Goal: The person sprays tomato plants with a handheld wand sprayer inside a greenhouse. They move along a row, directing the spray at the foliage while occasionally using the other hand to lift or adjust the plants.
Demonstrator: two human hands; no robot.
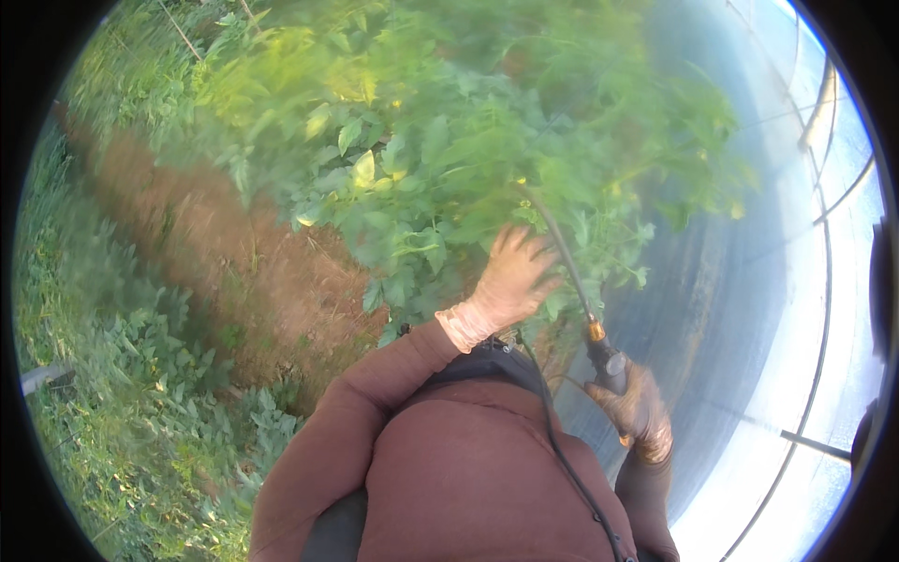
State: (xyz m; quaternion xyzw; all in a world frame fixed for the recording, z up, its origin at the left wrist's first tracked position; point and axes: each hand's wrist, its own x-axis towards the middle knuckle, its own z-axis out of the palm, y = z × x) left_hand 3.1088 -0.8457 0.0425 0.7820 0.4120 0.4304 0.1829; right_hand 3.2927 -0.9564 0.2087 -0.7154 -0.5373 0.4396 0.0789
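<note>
My right hand (639, 405), in a thin stained glove, is closed around the dark handle of a wand-like tool (611, 367). A long, thin, curved rod (560, 242) runs up from its brownish collar, and the far end goes in among the leaves. My left hand (510, 279), in a pale orange glove, reaches forward beside the rod with its fingers apart, close against the leafy green plants (412, 201). Some of its fingertips are blurred against the foliage. A few small yellow spots, perhaps flowers, show among the leaves.
A black cable (552, 433) runs down my front. Bare reddish soil (272, 290) forms a strip to the left, with more low plants (159, 450) beyond it. At the right, a translucent plastic sheet wall (721, 318) curves up past thin frame bars (817, 444).
</note>
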